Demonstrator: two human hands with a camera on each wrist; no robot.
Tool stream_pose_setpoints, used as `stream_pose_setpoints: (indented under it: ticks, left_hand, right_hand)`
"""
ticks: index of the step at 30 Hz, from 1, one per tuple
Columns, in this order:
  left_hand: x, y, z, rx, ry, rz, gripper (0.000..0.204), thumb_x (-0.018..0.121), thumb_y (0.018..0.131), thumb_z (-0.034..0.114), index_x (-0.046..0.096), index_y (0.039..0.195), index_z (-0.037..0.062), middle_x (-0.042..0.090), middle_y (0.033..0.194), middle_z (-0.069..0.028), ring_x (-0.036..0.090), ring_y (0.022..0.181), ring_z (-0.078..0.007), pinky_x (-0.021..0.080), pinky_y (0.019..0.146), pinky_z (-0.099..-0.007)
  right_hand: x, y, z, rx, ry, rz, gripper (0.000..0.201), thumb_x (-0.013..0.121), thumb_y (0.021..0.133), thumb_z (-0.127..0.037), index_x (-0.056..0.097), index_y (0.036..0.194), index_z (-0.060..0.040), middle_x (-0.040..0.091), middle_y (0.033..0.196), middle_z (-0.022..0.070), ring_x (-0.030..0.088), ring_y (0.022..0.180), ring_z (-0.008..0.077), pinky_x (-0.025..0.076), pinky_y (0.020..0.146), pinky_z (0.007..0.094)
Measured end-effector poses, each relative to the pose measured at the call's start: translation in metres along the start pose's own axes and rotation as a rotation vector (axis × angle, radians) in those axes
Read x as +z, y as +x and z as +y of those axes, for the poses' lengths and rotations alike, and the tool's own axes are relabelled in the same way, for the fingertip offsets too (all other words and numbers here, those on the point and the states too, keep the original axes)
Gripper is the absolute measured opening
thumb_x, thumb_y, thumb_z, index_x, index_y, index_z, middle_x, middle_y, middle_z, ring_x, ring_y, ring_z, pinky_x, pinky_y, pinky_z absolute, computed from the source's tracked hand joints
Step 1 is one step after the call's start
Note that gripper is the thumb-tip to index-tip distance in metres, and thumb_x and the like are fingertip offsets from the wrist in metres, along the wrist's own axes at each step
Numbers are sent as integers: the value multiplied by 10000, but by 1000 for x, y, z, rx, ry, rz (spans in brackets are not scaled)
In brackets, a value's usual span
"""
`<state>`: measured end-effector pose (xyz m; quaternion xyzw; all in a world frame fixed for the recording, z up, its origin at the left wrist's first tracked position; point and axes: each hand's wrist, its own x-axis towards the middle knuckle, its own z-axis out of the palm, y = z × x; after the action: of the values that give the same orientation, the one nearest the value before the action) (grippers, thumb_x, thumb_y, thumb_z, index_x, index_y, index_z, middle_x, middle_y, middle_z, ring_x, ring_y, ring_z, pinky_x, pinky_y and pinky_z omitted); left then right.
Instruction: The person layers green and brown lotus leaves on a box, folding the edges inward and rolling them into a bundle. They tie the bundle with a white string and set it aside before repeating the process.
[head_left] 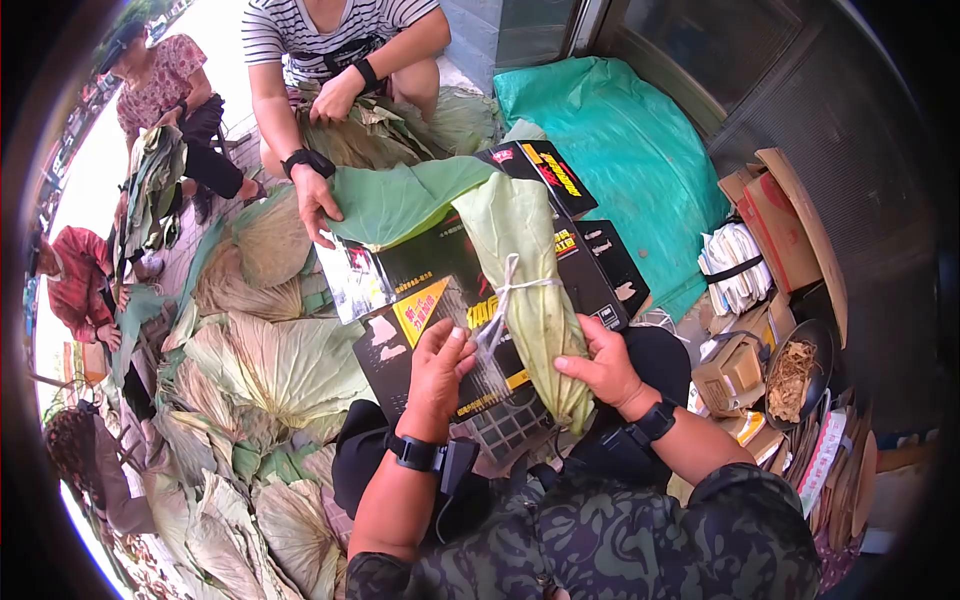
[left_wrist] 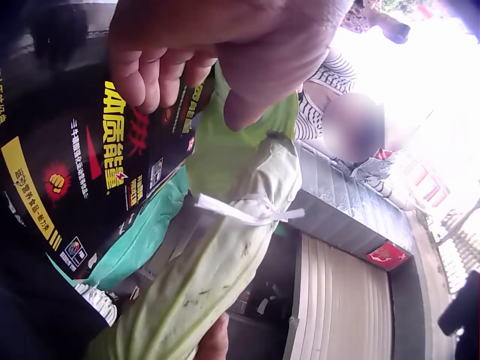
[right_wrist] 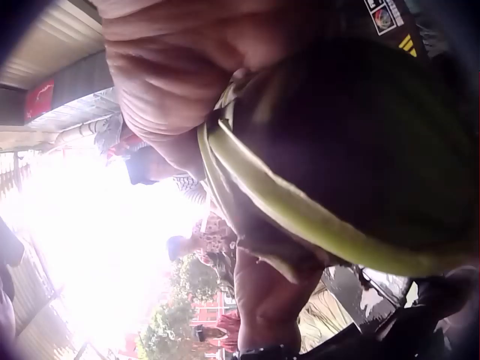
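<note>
On the black printed cardboard point(head_left: 420, 300) across the lap, right hand point(head_left: 600, 365) grips the folded lotus-leaf bundle point(head_left: 530, 290), left hand point(head_left: 437, 365) pinching its white tie string point(head_left: 503, 300), fingers curled.

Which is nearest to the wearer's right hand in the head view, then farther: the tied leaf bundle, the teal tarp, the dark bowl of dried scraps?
1. Tied leaf bundle: gripped by the right hand.
2. Dark bowl: off to the right.
3. Teal tarp: beyond, upper right.
</note>
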<state>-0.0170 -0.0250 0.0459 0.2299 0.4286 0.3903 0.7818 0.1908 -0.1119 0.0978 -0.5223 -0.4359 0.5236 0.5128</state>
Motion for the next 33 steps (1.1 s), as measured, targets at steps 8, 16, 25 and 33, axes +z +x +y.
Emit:
stream_pose_setpoints:
  ticks: [8, 16, 25, 33]
  left_hand:
    - [1, 7, 16, -58, -112, 143, 461, 619, 827, 175, 404, 1206, 24, 556, 989, -64, 563, 809, -137, 468, 689, -250]
    - [-9, 11, 4, -108, -56, 275, 414, 552, 852, 117, 392, 1227, 42, 556, 999, -71, 566, 806, -160, 469, 675, -280]
    - [-11, 21, 6, -118, -21, 340, 424, 552, 852, 138, 400, 1235, 35, 548, 1026, -62, 546, 865, -165, 445, 732, -302]
    - [-17, 20, 8, -25, 3, 472, 557, 562, 841, 227, 324, 1305, 31, 478, 1096, -68, 456, 941, -143, 391, 758, -258]
  right_hand:
    - [-63, -8, -64, 67, 30, -64, 607, 684, 686, -115, 450, 1215, 68, 570, 1108, 101, 545, 1007, 163, 399, 900, 285]
    - [-80, 112, -57, -46, 171, 166, 449, 618, 788, -131, 479, 1168, 63, 596, 1035, 116, 596, 884, 171, 477, 791, 277]
    - [-55, 286, -54, -275, -475, 383, 917, 730, 633, -497, 387, 1246, 91, 450, 1256, 222, 474, 1126, 286, 371, 950, 356]
    - [48, 164, 62, -704, -1748, -270, 410, 564, 762, -194, 510, 1144, -53, 471, 1231, 145, 389, 1209, 305, 266, 1006, 513]
